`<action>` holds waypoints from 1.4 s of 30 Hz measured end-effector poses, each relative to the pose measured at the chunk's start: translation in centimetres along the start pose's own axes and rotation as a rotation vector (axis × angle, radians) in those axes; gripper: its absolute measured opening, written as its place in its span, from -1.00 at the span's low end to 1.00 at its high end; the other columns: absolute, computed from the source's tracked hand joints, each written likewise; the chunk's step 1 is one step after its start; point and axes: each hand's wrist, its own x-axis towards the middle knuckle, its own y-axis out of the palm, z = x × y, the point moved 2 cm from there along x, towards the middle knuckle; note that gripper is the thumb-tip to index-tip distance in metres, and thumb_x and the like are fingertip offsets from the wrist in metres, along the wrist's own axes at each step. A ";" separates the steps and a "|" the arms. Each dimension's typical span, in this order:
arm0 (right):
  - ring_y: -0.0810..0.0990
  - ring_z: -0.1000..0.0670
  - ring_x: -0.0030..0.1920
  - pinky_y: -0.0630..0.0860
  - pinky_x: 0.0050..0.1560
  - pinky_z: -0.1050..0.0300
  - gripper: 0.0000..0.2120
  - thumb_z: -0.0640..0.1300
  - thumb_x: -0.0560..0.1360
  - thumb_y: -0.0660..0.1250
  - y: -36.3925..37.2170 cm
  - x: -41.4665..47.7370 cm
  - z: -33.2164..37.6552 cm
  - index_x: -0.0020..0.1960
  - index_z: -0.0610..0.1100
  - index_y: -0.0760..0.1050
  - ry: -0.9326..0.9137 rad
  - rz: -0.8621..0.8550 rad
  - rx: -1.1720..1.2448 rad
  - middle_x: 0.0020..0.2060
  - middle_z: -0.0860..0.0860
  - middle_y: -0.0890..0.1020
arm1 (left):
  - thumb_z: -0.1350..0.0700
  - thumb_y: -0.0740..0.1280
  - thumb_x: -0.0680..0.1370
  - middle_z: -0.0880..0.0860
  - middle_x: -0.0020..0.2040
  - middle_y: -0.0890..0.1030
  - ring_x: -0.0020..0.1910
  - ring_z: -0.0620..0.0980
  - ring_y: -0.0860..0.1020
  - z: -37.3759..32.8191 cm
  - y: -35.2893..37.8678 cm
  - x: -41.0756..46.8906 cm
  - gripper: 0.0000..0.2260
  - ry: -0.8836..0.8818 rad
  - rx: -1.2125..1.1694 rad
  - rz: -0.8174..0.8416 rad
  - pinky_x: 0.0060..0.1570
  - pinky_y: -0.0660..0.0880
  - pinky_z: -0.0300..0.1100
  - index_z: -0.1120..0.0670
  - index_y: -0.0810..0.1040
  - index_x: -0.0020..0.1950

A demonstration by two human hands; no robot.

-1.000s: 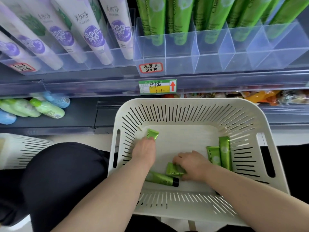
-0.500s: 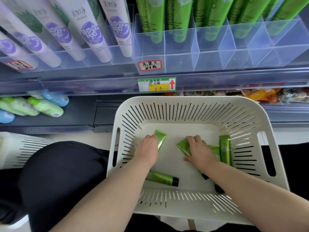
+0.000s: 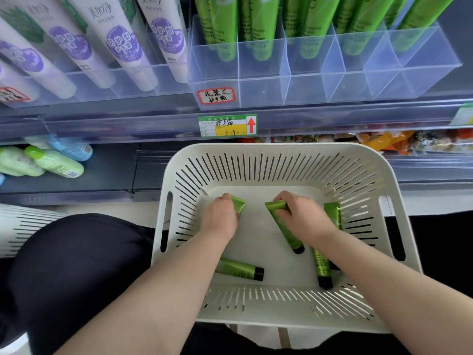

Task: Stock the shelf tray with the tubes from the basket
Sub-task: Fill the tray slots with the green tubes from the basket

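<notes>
Overhead, the clear divided shelf tray (image 3: 325,80) already has tall green tubes leaning in its cells. A tube pushed in carelessly could knock them askew or drop into the wrong cell. In the white slatted basket (image 3: 281,155), the left hand (image 3: 220,219) curls round one small green tube (image 3: 238,204). The right hand (image 3: 304,216) grips another tube (image 3: 284,226) near its crimped end, and I judge that hold could slip on the lift. A loose tube (image 3: 240,270) lies near the front wall.

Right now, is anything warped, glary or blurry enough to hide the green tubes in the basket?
Head view: wide-angle distortion bows the shelf rail and splays the shelved tubes; soft sheen on clear tray; focus sharp; left hand and right hand each partly cover a gripped tube.
</notes>
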 end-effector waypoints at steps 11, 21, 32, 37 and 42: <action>0.52 -0.04 0.00 0.44 -0.16 0.13 -0.81 -0.13 0.54 0.28 -3.7 -1.3 1.0 0.15 -0.01 0.50 -0.085 -0.231 -0.052 0.02 0.03 0.57 | 0.19 0.30 0.55 0.09 0.05 0.49 0.04 0.07 0.45 -2.0 -0.6 -1.1 -0.83 0.104 0.090 0.004 -0.14 0.40 -0.12 0.09 0.53 0.13; 0.53 -0.13 0.02 0.46 -0.09 0.02 -0.82 -0.19 0.49 0.31 -8.7 -3.5 2.9 0.08 -0.06 0.55 -0.189 -0.473 -0.145 -0.02 -0.02 0.59 | 0.05 0.30 0.58 -0.08 -0.02 0.54 -0.04 -0.06 0.52 -6.2 -8.5 -4.3 -0.92 0.338 -0.323 -0.200 -0.12 0.43 -0.20 0.01 0.50 0.06; 0.50 -0.16 0.05 0.40 -0.07 -0.04 -0.83 -0.17 0.53 0.27 -21.3 -8.7 6.0 0.11 -0.09 0.50 -0.270 -0.871 -0.263 -0.01 -0.04 0.60 | 0.11 0.29 0.59 -0.10 -0.01 0.53 -0.06 -0.04 0.49 -14.4 -19.4 -8.7 -0.86 0.599 -0.403 -0.502 -0.14 0.38 -0.15 0.00 0.50 0.15; 0.48 -0.19 0.03 0.39 -0.11 -0.04 -0.81 -0.20 0.54 0.27 -27.8 -9.5 7.1 0.14 -0.13 0.50 -0.283 -1.033 -0.285 0.00 -0.07 0.59 | 0.10 0.27 0.61 -0.07 -0.06 0.55 -0.19 -0.03 0.51 -17.7 -23.9 -9.6 -0.87 0.646 -0.452 -0.564 -0.23 0.43 -0.12 -0.01 0.50 0.15; 0.47 -0.17 0.03 0.38 -0.10 -0.05 -0.80 -0.19 0.56 0.23 -30.2 -7.6 7.1 0.18 -0.11 0.47 -0.256 -1.031 -0.322 0.02 -0.07 0.58 | 0.11 0.26 0.61 -0.06 -0.15 0.52 -0.32 -0.14 0.44 -19.8 -26.6 -9.2 -0.81 0.660 -0.550 -0.599 -0.31 0.33 -0.21 -0.04 0.49 0.21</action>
